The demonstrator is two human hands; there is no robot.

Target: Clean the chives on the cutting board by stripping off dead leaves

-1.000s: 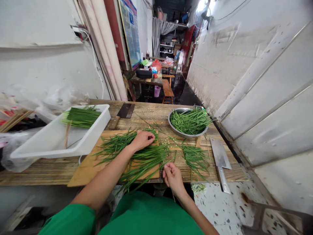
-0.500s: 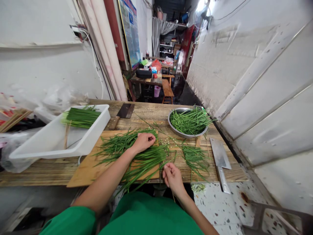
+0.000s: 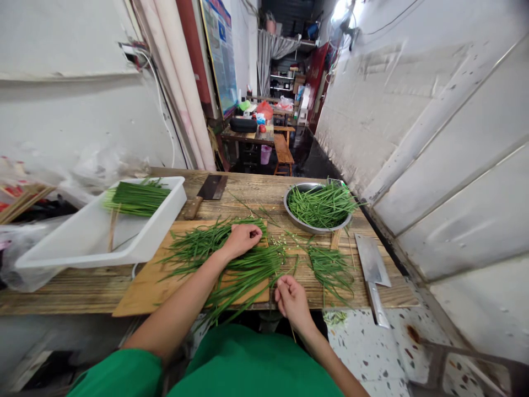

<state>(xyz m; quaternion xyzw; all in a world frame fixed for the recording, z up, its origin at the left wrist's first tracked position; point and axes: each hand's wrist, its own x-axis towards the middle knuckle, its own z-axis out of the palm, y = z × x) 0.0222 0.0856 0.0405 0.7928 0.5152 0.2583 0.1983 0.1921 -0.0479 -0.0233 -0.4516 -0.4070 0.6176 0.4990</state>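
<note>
Over the chives point(image 3: 252, 270) on the wooden cutting board point(image 3: 144, 286), my left hand point(image 3: 243, 240) is closed in a pinch. What its fingertips hold, if anything, is hidden. My right hand point(image 3: 292, 298) is pinched at the table's front edge, right of the board. A thin chive stalk point(image 3: 293, 334) shows below that hand and seems to run into its grip. Small pale trimmed ends point(image 3: 278, 241) lie scattered between the bunches. Right of them, a smaller pile of chives point(image 3: 330, 270) rests on the wooden table.
A metal bowl point(image 3: 318, 229) heaped with chives stands at the back right. One cleaver point(image 3: 374, 270) lies at the right, its handle over the front edge; another cleaver point(image 3: 212, 187) lies behind the board. To the left, a white tray point(image 3: 82, 256) holds a bundle of chives.
</note>
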